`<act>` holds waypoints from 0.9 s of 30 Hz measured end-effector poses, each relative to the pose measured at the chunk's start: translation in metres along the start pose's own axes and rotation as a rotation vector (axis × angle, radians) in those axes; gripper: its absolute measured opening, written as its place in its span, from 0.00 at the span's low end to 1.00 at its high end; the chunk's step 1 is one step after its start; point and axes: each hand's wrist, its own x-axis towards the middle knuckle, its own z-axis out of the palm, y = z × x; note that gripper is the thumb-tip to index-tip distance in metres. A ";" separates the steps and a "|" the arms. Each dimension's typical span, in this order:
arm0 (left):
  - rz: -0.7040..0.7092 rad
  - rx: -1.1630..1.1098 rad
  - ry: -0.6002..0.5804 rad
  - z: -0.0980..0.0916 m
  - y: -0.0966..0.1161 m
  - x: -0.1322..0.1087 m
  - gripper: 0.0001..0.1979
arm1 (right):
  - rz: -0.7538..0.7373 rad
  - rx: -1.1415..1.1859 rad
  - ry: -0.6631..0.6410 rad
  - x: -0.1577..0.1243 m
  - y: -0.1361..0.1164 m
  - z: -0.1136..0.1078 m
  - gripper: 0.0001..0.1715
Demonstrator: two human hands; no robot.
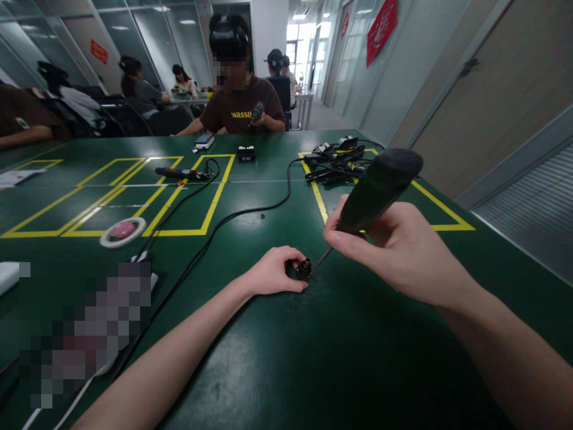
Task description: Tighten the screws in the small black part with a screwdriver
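My left hand (276,273) rests on the green table, with thumb and fingers curled round a small black cylindrical part (305,269). The part stands upright on the tabletop and has a narrower, ringed top. In my right hand (394,245) is a screwdriver (380,185) with a thick dark handle, held at a slant. Its thin metal shaft runs down and left to the side of the black part. Whether the tip touches the part or sits just beside it, I cannot tell.
A black cable (233,215) crosses the table to a pile of black cables (335,161). Left lie a white tape ring (123,232) around something pink and a dark corded pen-like tool (181,174). Yellow tape (134,234) marks rectangles. Opposite sits a person (246,104) holding a dark tool.
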 end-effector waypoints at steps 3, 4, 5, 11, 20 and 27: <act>-0.005 -0.006 0.003 0.001 0.000 0.000 0.12 | -0.020 -0.063 0.028 -0.001 -0.002 0.001 0.07; -0.007 -0.004 0.006 0.001 0.000 0.000 0.13 | -0.015 -0.074 0.035 -0.001 -0.002 0.001 0.07; -0.009 0.000 0.010 0.001 0.000 0.000 0.13 | -0.004 -0.078 0.039 -0.001 -0.003 0.002 0.06; -0.004 0.027 0.019 0.000 0.000 0.000 0.14 | 0.041 -0.020 0.109 0.000 -0.004 0.006 0.06; -0.014 -0.002 0.015 0.001 -0.001 0.000 0.14 | -0.001 -0.053 0.091 -0.001 0.002 0.003 0.03; -0.022 -0.040 0.011 0.000 0.001 0.000 0.16 | 0.039 -0.074 0.104 -0.001 0.000 0.003 0.10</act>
